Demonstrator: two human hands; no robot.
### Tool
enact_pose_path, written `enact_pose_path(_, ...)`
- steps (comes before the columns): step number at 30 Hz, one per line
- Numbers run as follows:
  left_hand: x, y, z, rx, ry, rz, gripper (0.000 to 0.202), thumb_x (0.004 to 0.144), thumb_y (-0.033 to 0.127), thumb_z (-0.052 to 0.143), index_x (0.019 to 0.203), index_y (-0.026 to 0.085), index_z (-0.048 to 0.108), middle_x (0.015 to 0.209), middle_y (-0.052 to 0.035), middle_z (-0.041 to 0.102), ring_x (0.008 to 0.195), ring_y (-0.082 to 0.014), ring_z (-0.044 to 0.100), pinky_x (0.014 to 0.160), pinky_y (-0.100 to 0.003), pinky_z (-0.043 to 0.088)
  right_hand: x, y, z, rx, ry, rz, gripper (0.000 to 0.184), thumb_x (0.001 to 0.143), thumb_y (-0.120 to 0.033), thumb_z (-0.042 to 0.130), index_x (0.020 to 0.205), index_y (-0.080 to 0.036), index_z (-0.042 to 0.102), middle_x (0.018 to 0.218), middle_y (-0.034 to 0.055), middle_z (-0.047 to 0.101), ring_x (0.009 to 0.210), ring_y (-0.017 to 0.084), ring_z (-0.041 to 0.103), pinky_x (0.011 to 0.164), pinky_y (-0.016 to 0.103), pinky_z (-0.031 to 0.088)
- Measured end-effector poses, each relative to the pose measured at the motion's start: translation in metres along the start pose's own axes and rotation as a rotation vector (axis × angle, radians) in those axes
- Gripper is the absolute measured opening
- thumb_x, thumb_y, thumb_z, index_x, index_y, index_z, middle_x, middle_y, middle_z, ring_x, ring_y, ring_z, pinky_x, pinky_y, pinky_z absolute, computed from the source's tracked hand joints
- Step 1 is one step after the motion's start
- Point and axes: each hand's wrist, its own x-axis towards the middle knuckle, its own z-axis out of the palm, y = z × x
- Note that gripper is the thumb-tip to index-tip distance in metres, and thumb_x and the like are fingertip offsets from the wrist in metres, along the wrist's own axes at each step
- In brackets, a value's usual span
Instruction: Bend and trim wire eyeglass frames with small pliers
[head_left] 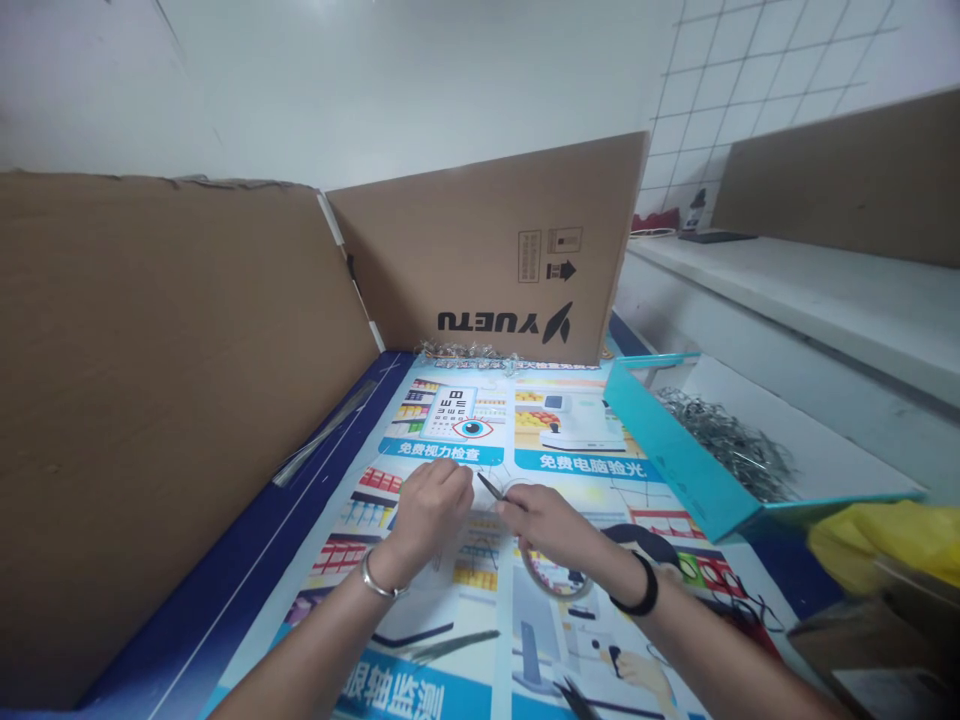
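Observation:
My left hand (435, 505) is closed in a pinch above the printed poster sheet (504, 610). What its fingers hold, if anything, is too small to make out. Just to its right, my right hand (546, 522) grips a dark, slim pointed tool (491, 488), its tip directed at the left fingertips. Below the right wrist a roll of tape (559, 592) lies flat on the sheet. Thin grey strips (457, 645) rest near the left forearm. At the bottom edge another dark pointed tool (576, 700) is partly cut off.
A teal box (675, 450) at the right holds a heap of thin silvery metal pieces (731, 445). More shiny pieces (469, 352) lie by the upright cardboard panel (480, 250). Another cardboard panel (165, 400) walls the left. Yellow material (889, 540) sits at the right.

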Motion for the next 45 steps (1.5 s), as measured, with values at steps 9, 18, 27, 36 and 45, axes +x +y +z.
enact_pose_path(9,-0.004,-0.007,0.003,0.106,0.033,0.200,0.012,0.084,0.012,0.051,0.074,0.018,0.057,0.065,-0.0016,0.054,0.064,-0.0151,0.046,0.060,-0.031,0.032,-0.003,-0.006,0.002,0.003,0.030,0.012,0.027,0.085,-0.033,0.038,0.061,-0.020,0.041,0.053,-0.0013,0.053,0.052,0.012,0.052,0.052,0.023,0.033)
enact_pose_path(18,-0.006,-0.012,0.005,0.166,0.074,0.331,0.011,0.082,0.013,0.055,0.092,0.015,0.058,0.071,-0.0025,0.058,0.067,-0.0158,0.050,0.060,-0.032,0.032,0.004,0.013,0.010,0.226,-0.020,0.100,0.028,0.085,-0.036,0.039,0.064,-0.019,0.045,0.051,-0.0013,0.054,0.044,0.011,0.053,0.043,0.021,0.036)
enact_pose_path(27,-0.004,-0.012,0.004,0.161,0.112,0.388,0.015,0.082,0.011,0.056,0.098,0.014,0.056,0.070,-0.0020,0.060,0.066,-0.0152,0.052,0.060,-0.032,0.034,0.005,0.014,0.012,0.335,-0.052,0.131,0.029,0.083,-0.038,0.044,0.062,-0.018,0.047,0.049,-0.0014,0.054,0.039,0.010,0.050,0.036,0.019,0.034)
enact_pose_path(36,-0.003,-0.007,-0.002,0.135,0.097,0.437,0.017,0.082,0.011,0.056,0.099,0.015,0.054,0.072,-0.0010,0.060,0.067,-0.0142,0.053,0.061,-0.032,0.035,0.004,0.012,0.009,0.439,-0.083,0.108,0.027,0.081,-0.040,0.045,0.064,-0.019,0.045,0.050,-0.0024,0.053,0.041,0.011,0.053,0.039,0.020,0.038)
enact_pose_path(45,-0.002,-0.003,-0.004,0.123,0.077,0.484,0.015,0.083,0.011,0.055,0.097,0.016,0.054,0.072,-0.0011,0.060,0.067,-0.0140,0.052,0.062,-0.032,0.035,0.002,0.006,0.009,0.526,-0.075,0.112,0.028,0.080,-0.039,0.047,0.062,-0.017,0.047,0.050,-0.0022,0.051,0.040,0.011,0.053,0.039,0.021,0.038)
